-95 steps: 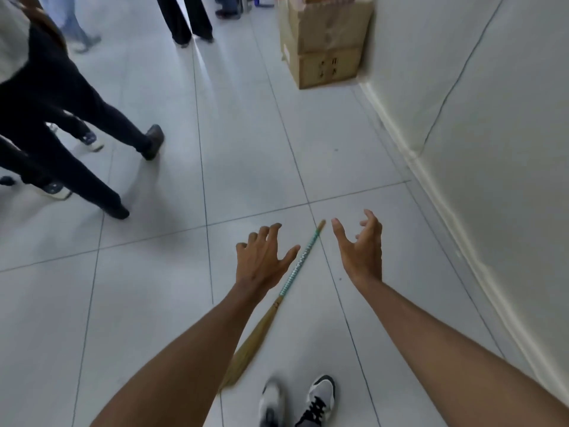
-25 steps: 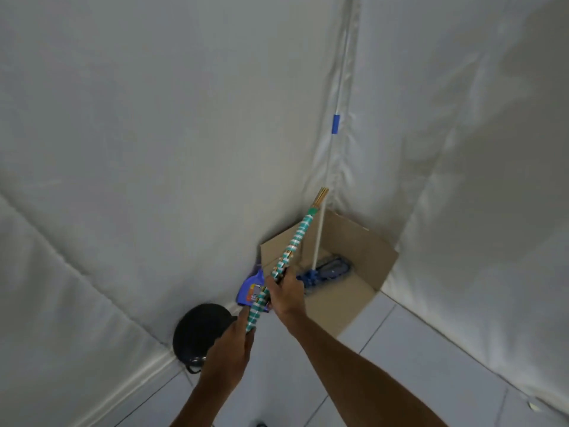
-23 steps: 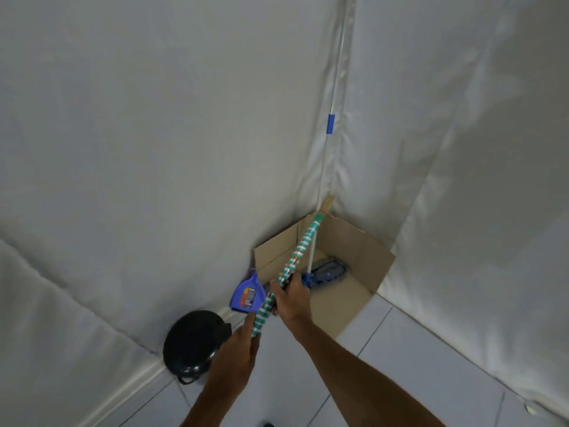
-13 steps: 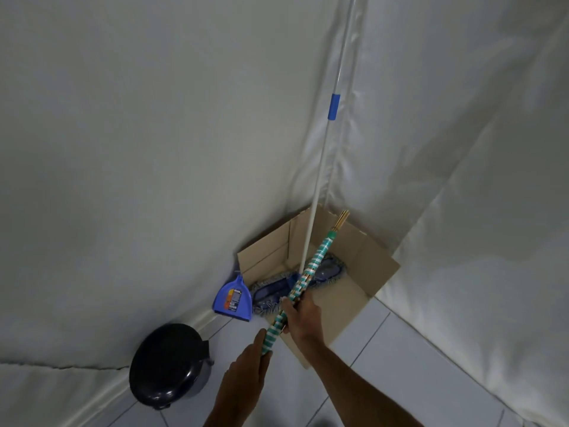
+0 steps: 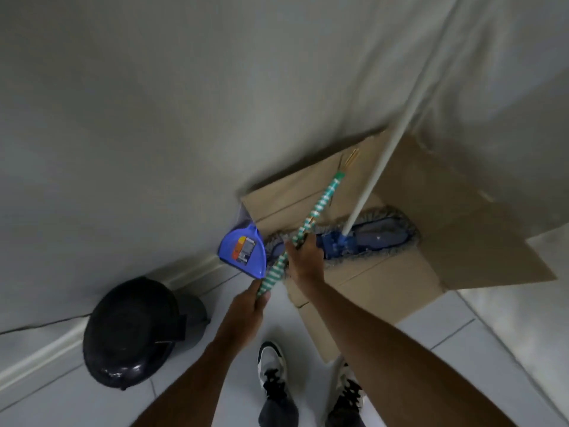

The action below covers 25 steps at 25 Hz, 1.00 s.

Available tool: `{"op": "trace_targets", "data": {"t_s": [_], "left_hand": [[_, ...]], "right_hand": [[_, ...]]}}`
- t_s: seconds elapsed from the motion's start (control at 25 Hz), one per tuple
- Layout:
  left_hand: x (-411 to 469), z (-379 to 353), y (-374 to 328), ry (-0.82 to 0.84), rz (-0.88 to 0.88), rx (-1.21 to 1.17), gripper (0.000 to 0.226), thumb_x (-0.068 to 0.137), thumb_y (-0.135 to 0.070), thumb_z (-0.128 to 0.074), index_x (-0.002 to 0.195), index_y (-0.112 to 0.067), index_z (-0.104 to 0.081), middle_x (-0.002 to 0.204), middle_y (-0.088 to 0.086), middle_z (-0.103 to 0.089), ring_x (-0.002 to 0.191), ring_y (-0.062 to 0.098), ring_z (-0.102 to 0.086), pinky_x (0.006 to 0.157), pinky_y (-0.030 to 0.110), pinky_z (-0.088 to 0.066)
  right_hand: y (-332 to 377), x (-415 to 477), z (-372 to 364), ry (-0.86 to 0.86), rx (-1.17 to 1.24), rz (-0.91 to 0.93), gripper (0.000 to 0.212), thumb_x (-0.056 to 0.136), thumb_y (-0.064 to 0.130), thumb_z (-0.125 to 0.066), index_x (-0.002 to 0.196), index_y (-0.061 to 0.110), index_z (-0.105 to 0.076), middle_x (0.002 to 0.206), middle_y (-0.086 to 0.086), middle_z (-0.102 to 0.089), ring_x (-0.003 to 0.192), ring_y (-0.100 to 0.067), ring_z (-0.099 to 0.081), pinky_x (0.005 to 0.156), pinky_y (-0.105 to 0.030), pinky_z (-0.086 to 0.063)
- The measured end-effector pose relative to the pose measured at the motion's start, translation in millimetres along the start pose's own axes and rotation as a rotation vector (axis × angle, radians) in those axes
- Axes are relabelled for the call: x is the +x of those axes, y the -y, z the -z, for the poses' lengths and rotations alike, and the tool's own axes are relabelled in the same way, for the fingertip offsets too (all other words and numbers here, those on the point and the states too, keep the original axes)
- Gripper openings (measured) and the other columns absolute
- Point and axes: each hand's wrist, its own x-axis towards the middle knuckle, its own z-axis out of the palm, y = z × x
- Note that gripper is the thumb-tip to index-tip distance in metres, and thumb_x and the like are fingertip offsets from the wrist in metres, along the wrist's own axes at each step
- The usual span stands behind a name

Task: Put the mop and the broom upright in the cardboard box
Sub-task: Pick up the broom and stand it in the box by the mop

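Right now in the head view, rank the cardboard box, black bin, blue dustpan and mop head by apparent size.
1. cardboard box
2. black bin
3. mop head, partly hidden behind the right hand
4. blue dustpan

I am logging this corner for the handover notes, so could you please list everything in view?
cardboard box: one, brown, open, in the corner.
mop: one, blue head inside the box, white pole leaning into the corner.
broom: one, green-and-white striped handle, held tilted over the box.
dustpan: one, blue, left of the box by the wall.
bin: one, black, on the floor, left.
shoes: two, black-and-white.
left hand: gripping the broom lower.
right hand: gripping it higher.
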Motion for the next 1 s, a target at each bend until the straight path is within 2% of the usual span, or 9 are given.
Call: {"op": "trace_targets", "data": {"t_s": [0.12, 0.2, 0.24, 0.32, 0.4, 0.6, 0.76, 0.88, 1.0], "left_hand": [[70.9, -57.4, 59.3, -0.006, 0.041, -0.011, 0.027, 0.102, -0.034, -0.046, 0.125, -0.025, -0.056, 0.064, -0.009, -0.054, 0.058, 0.003, -0.054, 0.057, 0.028, -0.039], [115.6, -98.6, 102.4, 0.030, 0.036, -0.026, 0.025, 0.102, -0.034, -0.046, 0.122, -0.026, -0.056, 0.067, -0.009, -0.056, 0.063, 0.005, -0.058, 0.059, 0.029, -0.040], [135.4, -118.3, 121.4, 0.047, 0.037, -0.030, 0.024, 0.102, -0.034, -0.045, 0.122, -0.025, -0.056, 0.072, -0.006, -0.060, 0.070, 0.013, -0.062, 0.063, 0.031, -0.043], [169.6, -145.9, 145.1, 0.070, 0.037, -0.019, 0.032, 0.103, -0.035, -0.044, 0.129, -0.021, -0.053, 0.095, 0.009, -0.067, 0.092, 0.030, -0.065, 0.079, 0.042, -0.052], [208.0, -171.6, 160.8, 0.069, 0.014, 0.000, 0.037, 0.103, -0.035, -0.043, 0.135, -0.018, -0.052, 0.112, 0.017, -0.066, 0.107, 0.034, -0.062, 0.092, 0.046, -0.052], [293.8, -206.4, 165.6, 0.084, -0.075, 0.051, 0.041, 0.103, -0.037, -0.043, 0.138, -0.016, -0.051, 0.123, 0.022, -0.065, 0.115, 0.040, -0.060, 0.086, 0.040, -0.047], [349.7, -231.6, 160.8, 0.130, -0.093, 0.076, 0.043, 0.104, -0.033, -0.045, 0.139, -0.008, -0.052, 0.130, 0.022, -0.063, 0.122, 0.038, -0.057, 0.094, 0.038, -0.044], [376.3, -248.7, 157.6, 0.133, -0.087, 0.119, 0.052, 0.104, -0.037, -0.042, 0.149, -0.010, -0.041, 0.151, 0.018, -0.048, 0.138, 0.036, -0.045, 0.107, 0.039, -0.038], [390.6, -260.4, 161.5, 0.068, -0.159, 0.245, 0.049, 0.104, -0.034, -0.046, 0.146, -0.010, -0.044, 0.153, 0.020, -0.041, 0.141, 0.039, -0.038, 0.113, 0.045, -0.035]], "right_hand": [[-58.4, 82.2, -44.4, 0.016, -0.005, -0.036, 0.052, 0.100, 0.037, -0.058, 0.133, -0.001, -0.048, 0.123, -0.030, -0.062, 0.111, -0.046, -0.065, 0.082, -0.046, -0.055], [-108.7, 137.0, -77.7, 0.024, 0.002, -0.080, 0.055, 0.100, 0.037, -0.058, 0.136, -0.002, -0.046, 0.128, -0.031, -0.058, 0.113, -0.050, -0.064, 0.092, -0.056, -0.057], [-132.0, 159.2, -91.2, 0.027, 0.010, -0.104, 0.056, 0.100, 0.037, -0.059, 0.138, -0.002, -0.045, 0.131, -0.031, -0.056, 0.115, -0.051, -0.064, 0.093, -0.059, -0.056], [-162.0, 193.6, -105.4, 0.010, 0.025, -0.135, 0.056, 0.101, 0.037, -0.059, 0.137, -0.003, -0.045, 0.133, -0.030, -0.057, 0.116, -0.049, -0.065, 0.094, -0.059, -0.056], [-185.0, 232.2, -115.6, -0.028, -0.014, -0.129, 0.054, 0.101, 0.037, -0.057, 0.135, -0.004, -0.047, 0.131, -0.030, -0.062, 0.114, -0.046, -0.067, 0.095, -0.057, -0.056], [-206.5, 319.0, -114.1, -0.061, -0.089, -0.098, 0.052, 0.104, 0.038, -0.051, 0.132, -0.005, -0.055, 0.129, -0.027, -0.068, 0.120, -0.039, -0.067, 0.101, -0.050, -0.054], [-224.3, 371.5, -111.0, -0.072, -0.099, -0.102, 0.051, 0.107, 0.035, -0.045, 0.136, -0.006, -0.053, 0.136, -0.022, -0.065, 0.123, -0.037, -0.065, 0.104, -0.047, -0.053], [-231.1, 401.7, -109.1, -0.106, -0.126, -0.110, 0.053, 0.107, 0.037, -0.044, 0.137, -0.006, -0.051, 0.133, -0.021, -0.066, 0.120, -0.034, -0.067, 0.102, -0.047, -0.054], [-236.7, 419.3, -112.1, -0.123, -0.122, -0.121, 0.052, 0.107, 0.037, -0.045, 0.140, -0.004, -0.050, 0.138, -0.021, -0.063, 0.124, -0.035, -0.064, 0.104, -0.048, -0.053]]}}
